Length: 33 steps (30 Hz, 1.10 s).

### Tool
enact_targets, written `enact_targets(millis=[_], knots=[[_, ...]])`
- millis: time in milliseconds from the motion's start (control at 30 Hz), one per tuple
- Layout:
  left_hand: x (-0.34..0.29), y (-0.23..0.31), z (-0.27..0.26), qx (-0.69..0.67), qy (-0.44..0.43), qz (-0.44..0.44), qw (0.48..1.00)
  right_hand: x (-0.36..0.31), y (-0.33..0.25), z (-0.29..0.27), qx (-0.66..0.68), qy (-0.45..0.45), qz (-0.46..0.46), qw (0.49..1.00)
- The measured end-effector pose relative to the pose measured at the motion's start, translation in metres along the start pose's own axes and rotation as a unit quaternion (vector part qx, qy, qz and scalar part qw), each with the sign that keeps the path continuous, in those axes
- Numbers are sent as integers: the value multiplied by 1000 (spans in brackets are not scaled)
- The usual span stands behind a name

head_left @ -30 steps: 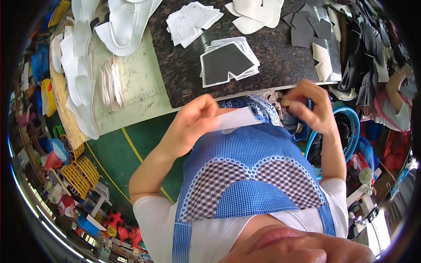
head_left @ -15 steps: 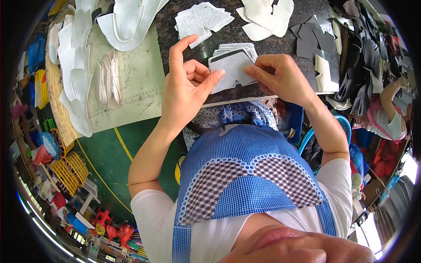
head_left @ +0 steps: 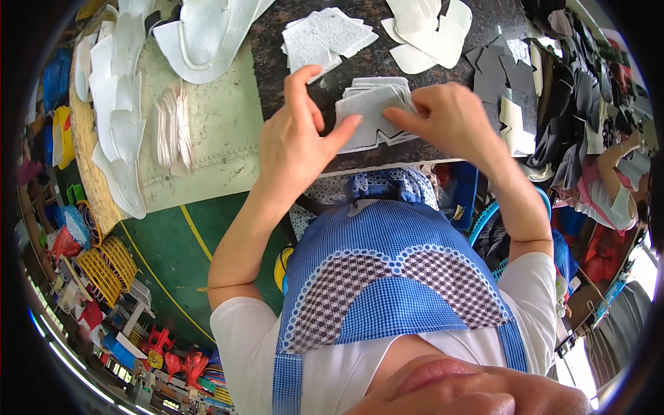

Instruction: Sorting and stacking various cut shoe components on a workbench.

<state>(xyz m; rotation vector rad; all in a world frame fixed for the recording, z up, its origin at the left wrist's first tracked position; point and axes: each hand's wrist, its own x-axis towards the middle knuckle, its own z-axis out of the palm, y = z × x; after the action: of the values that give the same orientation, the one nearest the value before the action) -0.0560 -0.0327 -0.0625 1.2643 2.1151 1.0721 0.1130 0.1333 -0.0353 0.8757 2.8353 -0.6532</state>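
Pale grey, flat, notched pieces (head_left: 372,108)

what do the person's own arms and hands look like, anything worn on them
The left hand and right hand wear no gloves, and no watch or bracelet shows at either wrist. The forearms are uncovered, below short, plain white sleeves.

floor (head_left: 166,235): green, yellow lines (head_left: 196,232) | worktable (head_left: 221,114): pale, dark speckled slab (head_left: 272,41) | strip lights (head_left: 72,370): lit, lower left
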Motion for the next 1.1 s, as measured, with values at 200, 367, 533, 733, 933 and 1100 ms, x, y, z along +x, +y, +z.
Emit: enact_targets(millis=[200,367,533,733,933,1100], knots=[[7,-19,-17,11,114,54,992,48,-2,-25,184,159,-178,953],[17,-26,-8,169,68,256,949,111,1,10,38,163,-388,906],[19,-27,-9,156,66,238,956,113,-1,3,173,171,-207,948],[22,-18,-20,70,59,142,986,15,-13,-45,21,327,-377,866],[0,26,-7,47,-39,370,927,-37,-2,23,206,174,-260,927],[-5,14,2,86,-54,363,926,-35,93,-21,202,335,15,920]])
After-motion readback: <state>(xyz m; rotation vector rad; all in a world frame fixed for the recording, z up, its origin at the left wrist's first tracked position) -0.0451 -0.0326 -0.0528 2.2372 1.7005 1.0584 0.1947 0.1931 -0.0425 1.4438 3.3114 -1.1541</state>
